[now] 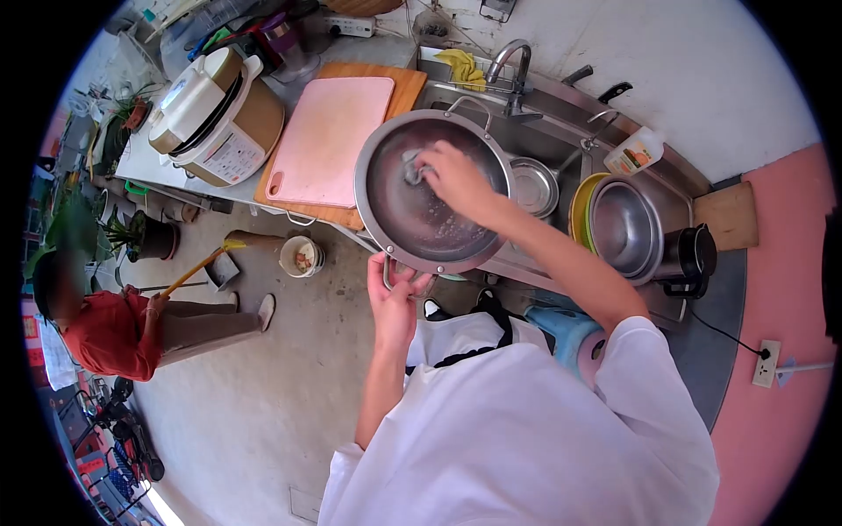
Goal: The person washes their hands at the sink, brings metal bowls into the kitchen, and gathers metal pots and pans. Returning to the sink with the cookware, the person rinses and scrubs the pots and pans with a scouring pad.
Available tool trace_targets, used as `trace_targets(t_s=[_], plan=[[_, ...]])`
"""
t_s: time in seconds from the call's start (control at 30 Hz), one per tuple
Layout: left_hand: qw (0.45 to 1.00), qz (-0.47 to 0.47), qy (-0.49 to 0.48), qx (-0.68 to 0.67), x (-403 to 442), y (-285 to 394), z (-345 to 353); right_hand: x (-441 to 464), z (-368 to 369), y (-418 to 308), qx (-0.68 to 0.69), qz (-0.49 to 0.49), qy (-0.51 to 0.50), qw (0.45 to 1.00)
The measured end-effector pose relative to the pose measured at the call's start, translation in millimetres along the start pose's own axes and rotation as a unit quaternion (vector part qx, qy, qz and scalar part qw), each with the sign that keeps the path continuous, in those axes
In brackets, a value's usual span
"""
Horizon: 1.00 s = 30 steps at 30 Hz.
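A wide metal pan [399, 206] with two loop handles is tilted over the front edge of the sink, its inside facing me, wet with suds. My left hand [396, 294] is closed round the near handle, below the pan. Inside the pan, my right hand [456, 178] presses a small greyish scrubber [412, 167] against the metal; the fingers partly hide it. Behind the pan, a round metal lid or bowl [533, 188] lies in the sink [548, 138], under the curved faucet [517, 66].
Left of the pan are a pink cutting board [333, 131] on a wooden board and a rice cooker [232, 123]. To the right stand stacked bowls [623, 228], a kettle [688, 259] and a bottle [636, 151]. A bucket [301, 256] and another person [110, 333] with a broom are on the floor.
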<state>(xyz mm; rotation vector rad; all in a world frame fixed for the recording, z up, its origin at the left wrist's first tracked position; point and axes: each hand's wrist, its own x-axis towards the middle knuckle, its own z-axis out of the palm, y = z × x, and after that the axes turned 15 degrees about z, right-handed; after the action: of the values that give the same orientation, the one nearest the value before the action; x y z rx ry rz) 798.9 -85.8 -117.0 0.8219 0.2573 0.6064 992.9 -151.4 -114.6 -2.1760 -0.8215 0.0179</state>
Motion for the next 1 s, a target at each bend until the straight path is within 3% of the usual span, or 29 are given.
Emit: trace_targets(t_s=[0.07,0.13,0.2,0.23,0.27,0.33,0.4,0.47,0.5,0.57,0.6,0.67,0.7,0.73,0.8,0.83,0.9,0.93,1.0], plan=[[0.999,-0.013,0.038,0.016,3.0,6.9,-2.5,-27.2,7.0,-11.8,0.060,-0.104,-0.187,0.975],[1.000,-0.004,0.024,0.006,4.6,5.0,-9.9,-44.3,-9.9,5.2,0.001,-0.030,-0.280,0.960],[1.000,0.011,0.010,0.016,-1.5,3.2,-13.0,-28.1,-19.4,44.4,-0.038,0.030,-0.215,0.975],[1.000,0.006,0.012,0.018,-5.2,0.4,-12.6,-18.4,-21.9,40.1,-0.105,0.048,-0.116,0.987],[0.998,0.021,0.016,0.056,-7.0,-5.3,-9.5,-15.7,-14.6,27.1,-0.104,0.050,-0.117,0.986],[0.995,0.041,0.019,0.092,-1.3,-7.5,-6.3,-2.6,7.8,-5.0,0.011,0.055,0.036,0.998],[0.999,0.012,0.033,-0.010,6.0,1.6,-6.0,-24.3,10.0,-27.1,0.084,-0.032,-0.178,0.980],[0.998,-0.005,0.055,-0.013,4.5,9.2,-1.6,-40.3,0.5,-14.3,0.066,-0.049,-0.252,0.964],[0.998,-0.014,0.055,-0.030,1.7,7.1,-3.4,-31.9,-8.3,1.8,0.064,-0.049,-0.253,0.964],[0.997,-0.009,0.045,-0.055,-3.7,1.2,-5.4,-6.3,-22.1,29.5,-0.082,0.088,-0.125,0.985],[0.997,-0.012,0.045,-0.055,-7.7,-2.2,-6.0,-7.1,-15.1,28.5,-0.081,0.091,-0.125,0.985],[0.999,0.018,0.038,0.006,-3.7,-9.1,-1.3,13.5,-1.3,11.0,0.001,0.062,0.004,0.998],[0.999,0.018,0.037,-0.003,0.1,-5.7,2.6,6.0,3.8,-0.6,0.019,-0.015,-0.037,0.999],[0.999,0.023,0.038,-0.005,3.6,-3.0,2.6,-9.0,3.1,-13.9,0.072,-0.025,-0.150,0.986],[0.998,-0.001,0.047,-0.039,7.3,3.2,-1.3,-33.6,-10.4,-11.0,0.034,-0.014,-0.275,0.961],[0.998,0.012,0.034,-0.047,6.1,0.5,-5.5,-27.7,-17.9,3.1,0.033,-0.016,-0.276,0.961],[0.999,0.020,0.035,-0.026,0.9,-2.5,-5.5,-8.1,-24.4,32.6,-0.068,0.103,-0.150,0.981],[0.999,0.024,0.032,-0.003,-0.2,-3.1,-4.9,-5.8,-21.3,25.4,-0.069,0.102,-0.148,0.981],[0.999,0.030,0.037,-0.008,3.3,-3.6,-6.1,3.5,-3.4,-3.3,-0.045,0.097,-0.003,0.994]])
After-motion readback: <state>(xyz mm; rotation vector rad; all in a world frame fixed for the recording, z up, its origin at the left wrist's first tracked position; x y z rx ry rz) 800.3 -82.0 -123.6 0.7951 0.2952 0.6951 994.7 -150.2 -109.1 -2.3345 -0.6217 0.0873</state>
